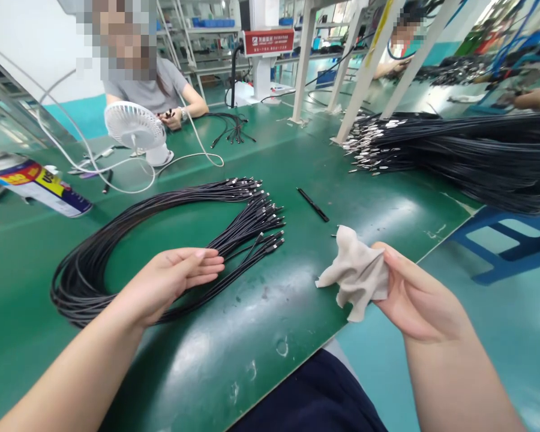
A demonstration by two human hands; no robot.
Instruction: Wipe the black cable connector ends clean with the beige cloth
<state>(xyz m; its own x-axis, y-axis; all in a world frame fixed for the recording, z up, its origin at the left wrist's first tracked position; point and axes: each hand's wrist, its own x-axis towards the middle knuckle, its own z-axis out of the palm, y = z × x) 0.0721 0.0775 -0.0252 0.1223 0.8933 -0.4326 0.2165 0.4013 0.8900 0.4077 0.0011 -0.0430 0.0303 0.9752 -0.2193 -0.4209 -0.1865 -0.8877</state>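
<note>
A bundle of black cables [78, 273] lies curved in a loop on the green table, its metal-tipped ends together at the right. Over the near side of the loop is my left hand [180, 279], its fingers stretched out and its thumb lying along them. Whether it touches the cables under it I cannot tell. My right hand [420, 294] pinches a crumpled light grey cloth [357, 270] between thumb and fingers, above the table's near edge. A thin black pen-like tool [312, 204] lies between the cable ends and the cloth.
A large heap of black cables [477, 144] is at the right, above a blue stool [513, 240]. At the left are a white fan [135, 126] with its cord and a spray can [45, 186]. Across the green table [270, 156] a person [166, 78] handles small cables. White posts stand at the back.
</note>
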